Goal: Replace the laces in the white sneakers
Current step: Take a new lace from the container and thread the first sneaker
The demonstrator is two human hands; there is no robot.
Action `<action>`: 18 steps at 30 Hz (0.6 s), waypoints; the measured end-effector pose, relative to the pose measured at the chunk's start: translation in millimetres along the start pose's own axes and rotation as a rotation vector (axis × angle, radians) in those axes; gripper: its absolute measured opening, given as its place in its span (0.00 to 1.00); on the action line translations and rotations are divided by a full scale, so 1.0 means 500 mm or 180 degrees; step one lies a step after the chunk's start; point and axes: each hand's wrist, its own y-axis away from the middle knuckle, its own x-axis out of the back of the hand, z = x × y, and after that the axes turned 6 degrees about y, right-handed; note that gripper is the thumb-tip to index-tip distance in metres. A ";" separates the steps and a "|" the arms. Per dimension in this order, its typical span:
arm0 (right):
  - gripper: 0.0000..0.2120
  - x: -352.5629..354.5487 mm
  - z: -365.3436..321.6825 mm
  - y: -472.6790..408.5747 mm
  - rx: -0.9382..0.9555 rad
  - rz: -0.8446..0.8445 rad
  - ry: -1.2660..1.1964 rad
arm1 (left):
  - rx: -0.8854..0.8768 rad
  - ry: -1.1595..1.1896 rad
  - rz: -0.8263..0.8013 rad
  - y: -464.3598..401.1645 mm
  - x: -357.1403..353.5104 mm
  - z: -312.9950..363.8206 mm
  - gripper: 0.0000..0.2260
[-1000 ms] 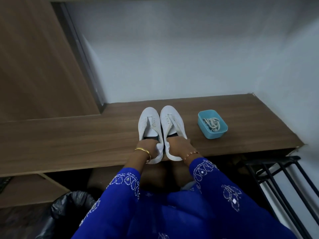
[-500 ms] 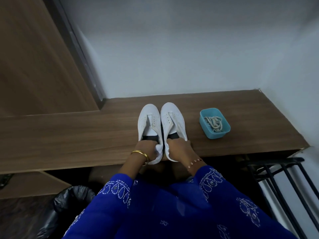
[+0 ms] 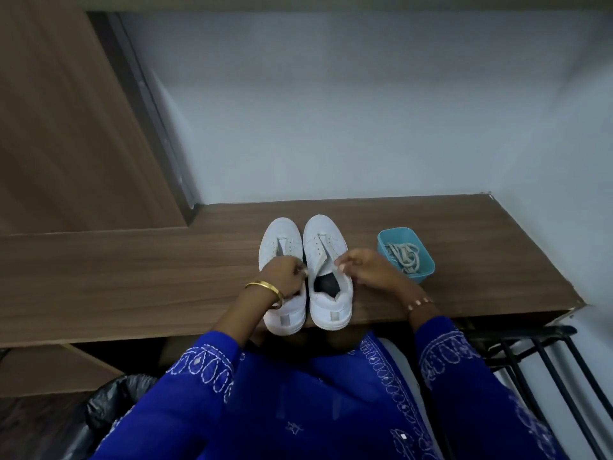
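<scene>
Here we look down on a wooden worktop (image 3: 132,277) set against a pale wall (image 3: 331,111), with two white sneakers side by side near its front edge, toes pointing away from us and heels just over the near lip. The left sneaker (image 3: 282,240) and the right sneaker (image 3: 323,237) touch or nearly touch along their inner sides. Neither shows a lace through its eyelets, as far as we can make out.

Our left hand (image 3: 282,277) lies over the opening of the left sneaker, fingers curled in and pinched toward the inner edge of the right sneaker's collar; exactly what the fingertips grip we cannot tell. A gold bangle (image 3: 265,288) sits on that wrist. Our right hand (image 3: 368,270) rests at the right side of the right sneaker, thumb and forefinger pinching the edge of its upper beside the tongue, so the dark inside of the shoe (image 3: 326,283) shows between the two hands. A beaded bracelet (image 3: 419,303) circles the right wrist.

To the right of the sneakers, apart from them, stands a small blue tub (image 3: 428,277) holding a loose tangle of pale laces (image 3: 404,257). Blue embroidered sleeves (image 3: 205,366) fill the near foreground, with a black metal rack (image 3: 537,360) at the lower right and a black plastic bag (image 3: 109,406) at the lower left.
</scene>
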 end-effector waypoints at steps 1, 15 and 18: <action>0.09 0.025 0.011 0.000 -0.0066 0.0371 -0.0136 | -0.0098 0.0118 0.0056 -0.007 0.000 0.023 0.11; 0.15 0.111 0.216 -0.046 -0.1141 0.1036 0.1435 | -0.0308 0.0795 -0.0377 -0.156 -0.158 0.226 0.18; 0.13 0.102 0.226 -0.065 -0.1064 0.0884 0.1604 | -0.0142 0.1005 -0.0457 -0.179 -0.187 0.228 0.20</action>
